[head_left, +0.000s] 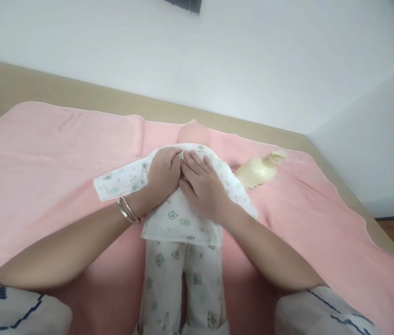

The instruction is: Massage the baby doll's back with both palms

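A baby doll (194,134) lies stretched out with its head away from me. It wears a white printed baby shirt (183,225) with small green animal figures and matching trousers (203,279). My left hand (164,172) is closed at the upper chest, fingers curled on the shirt near the neckline; its fingertips are partly hidden. Against it, my right hand (205,188) lies flat on the shirt front, fingers stretched out. One shirt sleeve (122,180) reaches out to the left; the other slopes down to the right.
A pale yellow pump bottle (257,171) lies tilted beside the doll's right-hand sleeve. Under everything spreads a pink blanket (308,232) with wavy edges, on a light wooden table (60,88). A white wall (113,42) rises behind the table's far edge.
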Tool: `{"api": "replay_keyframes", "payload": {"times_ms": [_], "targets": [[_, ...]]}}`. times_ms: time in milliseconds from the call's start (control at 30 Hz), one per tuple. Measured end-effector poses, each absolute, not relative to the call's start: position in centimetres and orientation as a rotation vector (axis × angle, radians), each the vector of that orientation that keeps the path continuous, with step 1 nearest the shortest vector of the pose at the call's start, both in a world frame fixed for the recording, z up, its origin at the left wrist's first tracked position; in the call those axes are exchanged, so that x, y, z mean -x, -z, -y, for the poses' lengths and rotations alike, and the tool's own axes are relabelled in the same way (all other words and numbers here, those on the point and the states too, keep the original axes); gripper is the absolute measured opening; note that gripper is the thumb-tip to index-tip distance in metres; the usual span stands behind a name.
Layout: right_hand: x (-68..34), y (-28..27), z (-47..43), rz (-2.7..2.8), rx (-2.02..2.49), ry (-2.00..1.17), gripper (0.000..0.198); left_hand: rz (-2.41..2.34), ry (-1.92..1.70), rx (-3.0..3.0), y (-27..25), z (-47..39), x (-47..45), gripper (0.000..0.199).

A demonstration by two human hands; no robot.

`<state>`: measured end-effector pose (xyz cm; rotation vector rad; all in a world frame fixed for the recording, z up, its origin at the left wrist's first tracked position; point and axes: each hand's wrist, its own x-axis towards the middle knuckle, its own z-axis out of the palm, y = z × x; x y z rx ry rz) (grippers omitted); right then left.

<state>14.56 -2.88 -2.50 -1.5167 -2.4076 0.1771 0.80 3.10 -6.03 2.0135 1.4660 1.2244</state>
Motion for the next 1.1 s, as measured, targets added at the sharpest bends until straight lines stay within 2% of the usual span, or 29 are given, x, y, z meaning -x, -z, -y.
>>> {"api": "replay_keyframes", "payload": {"times_ms": [200, 300, 467, 600, 800, 1100], "targets": [[-16.5, 2.4, 0.2, 2.233, 1.73, -0.254, 0.064, -1.462, -1.189, -2.033, 6.0, -3.0, -0.8, 0.033], [-15.0, 2.5, 2.3, 2.209, 1.782, -0.132, 0.063, -1.464, -1.207, -2.021, 6.0, -3.1, -0.8, 0.033], [-12.7, 2.5, 5.9, 2.372, 1.613, 0.048, 0.06, -1.446, -1.247, -2.012, 6.1, -3.2, -0.8, 0.032], [-13.7, 2.3, 4.4, 2.412, 1.574, -0.054, 0.06, -1.462, -1.23, -2.016, 6.1, -3.2, -0.8, 0.031], [-16.1, 2.4, 0.8, 2.232, 1.747, -0.208, 0.063, -1.47, -1.195, -2.027, 6.0, -3.0, -0.8, 0.032], [-13.4, 2.3, 5.5, 2.256, 1.76, 0.159, 0.057, -1.45, -1.231, -2.017, 6.2, -3.2, -0.9, 0.033]]}}
